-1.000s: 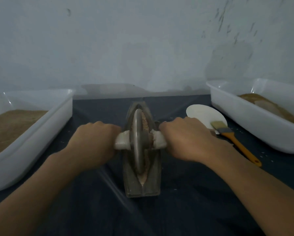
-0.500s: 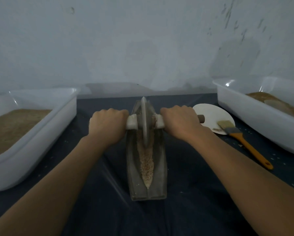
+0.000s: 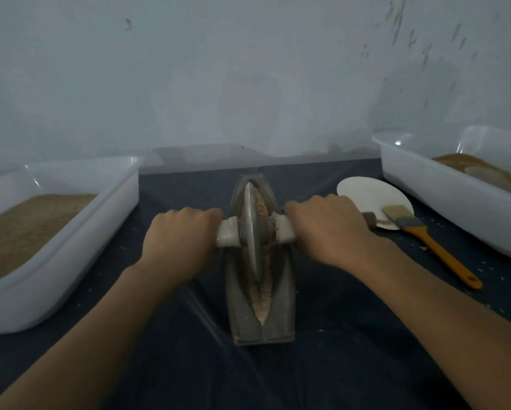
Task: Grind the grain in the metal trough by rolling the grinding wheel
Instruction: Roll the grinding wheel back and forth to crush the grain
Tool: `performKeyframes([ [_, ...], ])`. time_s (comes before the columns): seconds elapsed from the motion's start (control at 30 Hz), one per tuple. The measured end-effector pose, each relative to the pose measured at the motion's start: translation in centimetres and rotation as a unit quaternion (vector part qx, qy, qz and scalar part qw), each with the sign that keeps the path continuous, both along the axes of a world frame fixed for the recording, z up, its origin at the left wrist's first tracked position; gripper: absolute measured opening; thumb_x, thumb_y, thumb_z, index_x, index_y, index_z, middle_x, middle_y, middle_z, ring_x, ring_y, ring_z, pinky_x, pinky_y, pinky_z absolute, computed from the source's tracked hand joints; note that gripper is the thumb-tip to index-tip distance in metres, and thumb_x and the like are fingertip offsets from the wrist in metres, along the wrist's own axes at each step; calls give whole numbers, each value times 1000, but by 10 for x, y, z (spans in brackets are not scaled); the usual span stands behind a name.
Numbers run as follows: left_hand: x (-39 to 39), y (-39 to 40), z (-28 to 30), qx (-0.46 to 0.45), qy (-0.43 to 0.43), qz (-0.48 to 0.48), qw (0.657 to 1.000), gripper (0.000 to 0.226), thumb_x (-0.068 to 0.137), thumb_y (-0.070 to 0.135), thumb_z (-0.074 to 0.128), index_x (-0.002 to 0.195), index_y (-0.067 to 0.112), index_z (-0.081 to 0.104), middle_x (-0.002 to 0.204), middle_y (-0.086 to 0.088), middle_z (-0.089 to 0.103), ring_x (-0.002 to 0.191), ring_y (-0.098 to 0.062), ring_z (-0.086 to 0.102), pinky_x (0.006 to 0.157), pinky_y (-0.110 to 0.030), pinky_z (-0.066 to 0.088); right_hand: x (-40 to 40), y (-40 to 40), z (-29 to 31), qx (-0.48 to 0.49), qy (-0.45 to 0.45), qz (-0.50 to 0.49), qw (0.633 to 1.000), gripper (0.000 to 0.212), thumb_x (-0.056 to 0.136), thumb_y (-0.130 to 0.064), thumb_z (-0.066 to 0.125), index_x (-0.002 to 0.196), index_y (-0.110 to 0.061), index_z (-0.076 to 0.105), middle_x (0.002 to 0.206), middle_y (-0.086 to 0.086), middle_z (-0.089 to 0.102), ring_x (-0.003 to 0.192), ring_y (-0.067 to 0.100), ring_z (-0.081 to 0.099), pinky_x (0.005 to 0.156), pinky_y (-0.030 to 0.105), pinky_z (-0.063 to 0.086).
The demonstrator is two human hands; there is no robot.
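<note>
A boat-shaped metal trough (image 3: 281,315) lies lengthwise on the dark cloth in front of me, with pale crushed grain (image 3: 261,294) along its groove. The grey grinding wheel (image 3: 250,232) stands on edge in the groove, about mid-length. Its axle handle (image 3: 227,233) is wrapped in white on both sides of the wheel. My left hand (image 3: 180,241) grips the left end of the handle. My right hand (image 3: 331,229) grips the right end, whose brown tip pokes out past my fist.
A white tub (image 3: 70,250) of brown grain sits at the left. Another white tub (image 3: 443,202) with brown meal stands at the right. Between trough and right tub lie a white paper plate (image 3: 366,193) and an orange-handled brush (image 3: 432,244). A pale wall rises behind.
The wheel rolled from mid-trough to the far end and has now rolled back toward me to about mid-length. Both hands kept their grip on the handle.
</note>
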State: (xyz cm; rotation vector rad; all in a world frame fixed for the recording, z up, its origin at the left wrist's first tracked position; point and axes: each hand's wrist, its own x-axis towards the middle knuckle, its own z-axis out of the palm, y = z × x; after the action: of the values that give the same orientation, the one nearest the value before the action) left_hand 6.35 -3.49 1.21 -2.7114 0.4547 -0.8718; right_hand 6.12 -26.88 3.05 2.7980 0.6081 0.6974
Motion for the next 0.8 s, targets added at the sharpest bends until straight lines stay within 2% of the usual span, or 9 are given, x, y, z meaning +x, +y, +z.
performKeyframes([
  [0.17, 34, -6, 0, -23, 14, 28, 999, 16, 80, 33, 59, 79, 25, 46, 66, 3, 51, 60, -28, 56, 51, -31, 30, 46, 4, -8, 5, -21, -24, 999, 29, 82, -28, 63, 82, -23, 34, 83, 5, 63, 68, 28, 57, 54, 33, 27],
  [0.27, 31, -7, 3, -11, 31, 30, 999, 15, 80, 31, 59, 79, 26, 44, 66, 4, 49, 61, -27, 56, 52, -31, 31, 42, 3, -6, 19, 2, -24, 1000, 30, 84, -30, 62, 83, -22, 33, 85, 5, 62, 63, 24, 46, 55, 34, 28],
  [0.4, -2, -2, 9, -22, 100, 33, 994, 21, 78, 36, 58, 76, 32, 38, 65, 9, 41, 63, -21, 49, 56, -31, 31, 5, -3, 2, 3, 22, 18, 1000, 22, 81, -27, 62, 83, -24, 40, 79, 2, 57, 55, 19, 32, 50, 30, 23],
  [0.47, -22, 4, 12, -18, 99, 14, 995, 25, 75, 40, 60, 73, 34, 36, 61, 10, 40, 57, -15, 43, 50, -29, 27, -17, -7, 5, -6, 4, 46, 999, 27, 77, -27, 64, 79, -25, 37, 69, -1, 48, 49, 15, 22, 46, 29, 13],
  [0.53, -36, 8, 15, -6, 73, -8, 997, 31, 71, 41, 63, 70, 34, 33, 58, 10, 43, 52, -14, 45, 47, -27, 24, -31, -12, 6, -15, -18, 61, 998, 35, 75, -30, 66, 77, -26, 32, 58, -5, 30, 47, 13, 18, 45, 29, 10],
  [0.6, -38, 9, 16, 3, 49, -16, 999, 32, 70, 39, 65, 70, 33, 33, 56, 9, 43, 49, -17, 46, 45, -26, 24, -31, -13, 6, -19, -19, 56, 998, 37, 76, -31, 67, 77, -26, 31, 58, -9, 20, 47, 13, 18, 45, 28, 10],
  [0.7, -20, 3, 10, 9, 47, 13, 999, 32, 74, 39, 65, 72, 32, 34, 56, 11, 29, 47, -12, 26, 45, -26, 14, -9, -8, -1, -10, 12, 20, 1000, 32, 81, -33, 62, 78, -28, 31, 60, -9, 22, 51, 16, 26, 48, 30, 19],
  [0.8, 13, -1, 5, -4, 48, 37, 998, 27, 78, 37, 61, 73, 30, 35, 57, 10, 27, 50, -16, 28, 49, -29, 21, 25, -1, -3, 1, 27, -2, 1000, 28, 82, -33, 62, 78, -27, 35, 61, -8, 29, 53, 16, 32, 51, 31, 25],
])
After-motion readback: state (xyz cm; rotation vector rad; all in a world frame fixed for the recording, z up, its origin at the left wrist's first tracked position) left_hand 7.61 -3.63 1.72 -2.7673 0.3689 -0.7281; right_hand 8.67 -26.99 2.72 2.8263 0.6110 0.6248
